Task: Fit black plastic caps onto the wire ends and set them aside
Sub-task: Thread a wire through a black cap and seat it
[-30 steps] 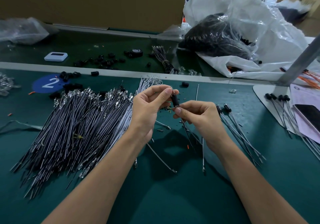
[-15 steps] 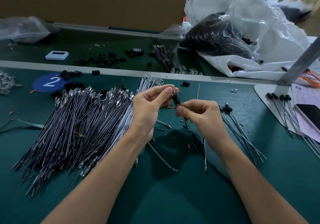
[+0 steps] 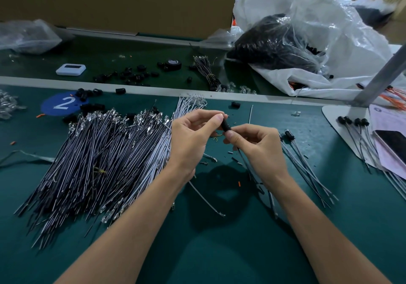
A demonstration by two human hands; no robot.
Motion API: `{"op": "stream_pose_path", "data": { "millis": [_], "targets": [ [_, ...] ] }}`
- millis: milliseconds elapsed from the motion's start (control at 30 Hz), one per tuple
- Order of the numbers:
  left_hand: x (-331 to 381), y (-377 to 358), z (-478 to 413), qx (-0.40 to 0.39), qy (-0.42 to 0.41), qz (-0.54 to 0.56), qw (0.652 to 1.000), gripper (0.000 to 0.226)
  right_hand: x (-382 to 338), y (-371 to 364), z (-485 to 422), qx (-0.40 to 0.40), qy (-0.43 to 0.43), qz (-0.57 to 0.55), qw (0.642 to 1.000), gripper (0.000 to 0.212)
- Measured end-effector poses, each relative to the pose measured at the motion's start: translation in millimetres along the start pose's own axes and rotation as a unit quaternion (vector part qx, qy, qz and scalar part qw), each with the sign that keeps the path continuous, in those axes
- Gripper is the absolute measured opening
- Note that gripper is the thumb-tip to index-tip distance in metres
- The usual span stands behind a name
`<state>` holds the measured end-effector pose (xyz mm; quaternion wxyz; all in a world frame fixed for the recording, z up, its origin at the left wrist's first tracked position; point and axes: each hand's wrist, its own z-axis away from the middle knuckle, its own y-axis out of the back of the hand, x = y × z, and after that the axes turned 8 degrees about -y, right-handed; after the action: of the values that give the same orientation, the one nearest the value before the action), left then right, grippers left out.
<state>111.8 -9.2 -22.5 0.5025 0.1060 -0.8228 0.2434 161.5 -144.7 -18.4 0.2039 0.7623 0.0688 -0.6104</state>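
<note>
Right now, sits pinched between the two hands above the green mat: one black cap. Held at its upper end by the left hand, thumb and forefinger curled round it. Met at its lower end by the right hand, fingers closed on the wire. Slants from upper left to lower right, in line with the wire running down under the right palm. Lies no nearer one hand than the other. Probably calls for a push along that axis, then a short carry right to the capped wires, away from the uncapped pile.
</note>
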Motion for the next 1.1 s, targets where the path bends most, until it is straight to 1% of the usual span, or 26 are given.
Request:
{"op": "stream_pose_path", "data": {
  "millis": [167, 267, 367, 433, 567, 733, 1000, 1100],
  "targets": [
    [-1, 0, 2, -0.012, 0.004, 0.006, 1.000, 0.010, 1, 0, 0, -0.003, 0.008, 0.001, 1.000, 0.010],
    [-1, 0, 2, -0.035, 0.031, 0.046, 0.998, 0.008, 0, 0, -1, 0.006, 0.019, -0.007, 1.000, 0.011],
    [-1, -4, 3, -0.074, 0.058, 0.060, 0.994, 0.031, 0, 1, -3, 0.019, 0.031, -0.047, 0.998, 0.010],
    [-3, -6, 4, -0.085, 0.059, 0.049, 0.993, 0.025, 1, 1, -3, 0.019, 0.040, -0.046, 0.998, 0.013],
    [-4, -5, 5, -0.074, 0.041, 0.055, 0.995, 0.016, 3, 0, -2, 0.011, 0.050, -0.035, 0.998, 0.012],
    [-1, -7, 6, -0.064, 0.012, 0.076, 0.995, 0.016, 4, 1, -1, 0.011, 0.064, -0.017, 0.998, 0.008],
    [2, -9, 6, -0.047, -0.012, 0.080, 0.996, 0.016, 0, -5, 2, 0.010, 0.062, -0.030, 0.998, 0.015],
    [3, -10, 5, -0.043, -0.007, 0.079, 0.996, 0.016, 0, -6, 1, 0.015, 0.067, -0.022, 0.997, 0.014]
  ]
}}
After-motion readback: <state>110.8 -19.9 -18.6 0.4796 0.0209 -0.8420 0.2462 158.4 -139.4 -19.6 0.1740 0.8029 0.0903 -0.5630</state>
